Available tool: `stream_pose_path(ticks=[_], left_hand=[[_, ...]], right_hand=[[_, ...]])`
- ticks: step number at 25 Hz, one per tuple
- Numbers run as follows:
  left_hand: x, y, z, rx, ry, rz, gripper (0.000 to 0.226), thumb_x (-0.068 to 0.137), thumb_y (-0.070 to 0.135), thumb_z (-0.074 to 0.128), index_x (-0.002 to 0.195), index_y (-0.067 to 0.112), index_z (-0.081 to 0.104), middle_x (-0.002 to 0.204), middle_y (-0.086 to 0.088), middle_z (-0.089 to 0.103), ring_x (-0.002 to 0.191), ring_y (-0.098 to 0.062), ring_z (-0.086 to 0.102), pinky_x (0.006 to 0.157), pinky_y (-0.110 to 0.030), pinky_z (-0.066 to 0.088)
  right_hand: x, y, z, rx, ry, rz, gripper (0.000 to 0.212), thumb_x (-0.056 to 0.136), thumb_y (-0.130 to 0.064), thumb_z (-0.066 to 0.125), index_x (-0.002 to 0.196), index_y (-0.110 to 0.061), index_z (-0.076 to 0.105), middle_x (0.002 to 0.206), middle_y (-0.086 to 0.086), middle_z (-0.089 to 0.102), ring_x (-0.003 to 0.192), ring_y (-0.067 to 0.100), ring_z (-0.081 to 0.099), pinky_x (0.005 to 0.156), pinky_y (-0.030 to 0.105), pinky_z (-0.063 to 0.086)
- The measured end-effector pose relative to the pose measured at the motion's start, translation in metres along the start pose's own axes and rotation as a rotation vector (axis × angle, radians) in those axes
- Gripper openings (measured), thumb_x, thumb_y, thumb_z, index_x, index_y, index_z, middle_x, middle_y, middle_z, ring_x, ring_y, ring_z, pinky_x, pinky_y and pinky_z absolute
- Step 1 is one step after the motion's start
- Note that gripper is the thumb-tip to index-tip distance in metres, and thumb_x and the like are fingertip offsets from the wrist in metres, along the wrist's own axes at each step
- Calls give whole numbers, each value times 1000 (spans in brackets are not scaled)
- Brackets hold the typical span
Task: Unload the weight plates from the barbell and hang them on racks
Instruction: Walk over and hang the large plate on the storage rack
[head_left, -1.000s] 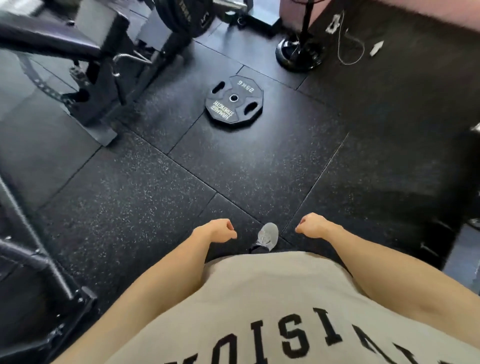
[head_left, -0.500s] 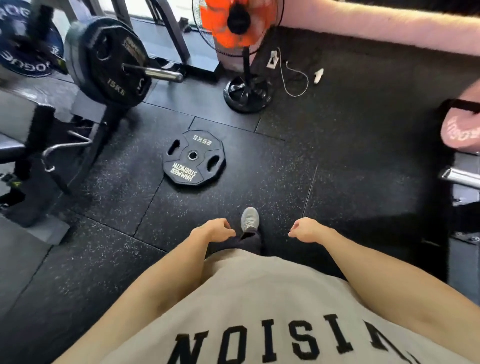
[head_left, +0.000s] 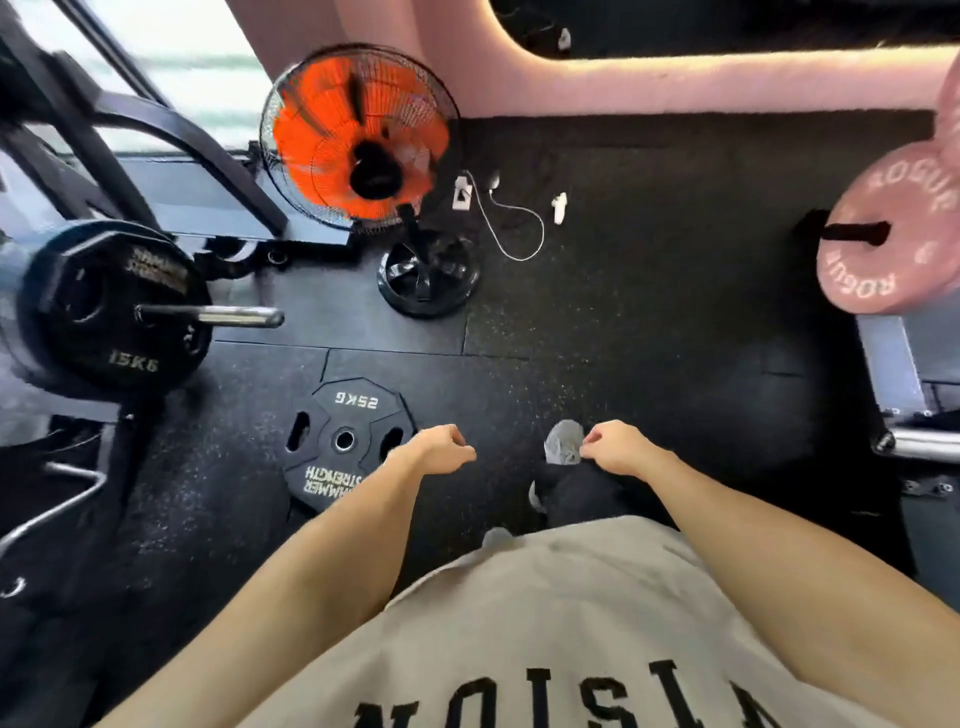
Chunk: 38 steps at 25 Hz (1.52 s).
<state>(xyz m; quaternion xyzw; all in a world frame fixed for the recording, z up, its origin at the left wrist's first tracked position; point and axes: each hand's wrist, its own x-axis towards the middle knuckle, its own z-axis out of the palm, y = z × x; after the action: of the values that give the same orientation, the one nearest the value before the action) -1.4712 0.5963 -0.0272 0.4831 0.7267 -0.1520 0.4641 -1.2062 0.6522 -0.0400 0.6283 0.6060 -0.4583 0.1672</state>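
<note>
On floor, 25kg plate (head_left: 340, 447) now nearer left hand (head_left: 435, 450), both hands empty.

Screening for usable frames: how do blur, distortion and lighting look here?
Head view: motion blur smears the 15 kg plate and rack at left; wide-angle distortion bends the edges; the window at top left is blown out; the fan blades blur; the 25 kg plate lettering stays readable.
</note>
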Motion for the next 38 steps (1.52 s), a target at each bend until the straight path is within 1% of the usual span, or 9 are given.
stream_pose_path(ticks=[5,7,10,14,18,24,28,34,38], left_hand=[[81,72,-71,168,-73,36,38,95,43,54,123,18,58,126,-3,62,117,-23,55,94,-33,43],[111,102,-110,128,-53,28,37,94,45,54,120,20,58,124,-1,61,114,-23,56,91,-34,43],[157,160,-173,-5,26,35,36,92,46,55,119,22,58,115,1,61,103,-20,55,83,-32,42],[209,219,-226,-69,106,51,32,89,44,60,113,23,61,116,0,64,107,-19,58,87,-30,44],[266,264,-265,15,65,52,25,87,45,64,102,25,60,115,-2,65,108,-22,60,92,-34,47],[362,346,-361,85,18,90,29,90,44,62,108,21,63,114,-4,67,109,-22,60,96,-33,47],[413,414,-438,145,-12,144,36,92,40,61,117,15,63,121,-6,64,116,-24,58,95,-31,44],[475,529,-506,290,-89,218,29,94,39,59,110,15,61,124,-9,63,116,-26,57,94,-33,42],[510,630,-524,402,-139,292,40,92,46,59,123,22,59,127,-5,61,115,-23,56,99,-36,45]], right_hand=[[75,-9,-81,-108,-143,25,36,93,-31,59,125,-14,63,128,5,60,118,25,55,94,30,42],[105,-14,-130,-91,-150,26,31,92,-29,60,120,-14,65,125,5,62,115,24,57,95,32,44],[155,-22,-226,41,-63,52,15,93,-28,61,105,-21,67,118,3,63,109,22,57,98,39,46],[204,-35,-319,82,44,34,14,92,-28,61,103,-22,66,111,3,64,107,22,58,95,36,45],[252,-37,-371,93,-2,27,19,92,-28,62,107,-19,67,111,2,65,104,20,59,93,34,47],[340,-45,-465,101,-36,114,25,93,-30,61,115,-19,66,118,2,64,107,19,59,93,33,47],[389,-56,-545,199,26,129,23,94,-27,61,113,-16,66,110,5,66,102,19,60,89,31,46],[438,-37,-633,363,115,154,16,94,-26,62,107,-19,64,112,4,64,94,16,55,80,27,42],[448,7,-683,479,198,263,25,93,-27,61,115,-16,64,116,6,64,103,20,59,87,31,47]])
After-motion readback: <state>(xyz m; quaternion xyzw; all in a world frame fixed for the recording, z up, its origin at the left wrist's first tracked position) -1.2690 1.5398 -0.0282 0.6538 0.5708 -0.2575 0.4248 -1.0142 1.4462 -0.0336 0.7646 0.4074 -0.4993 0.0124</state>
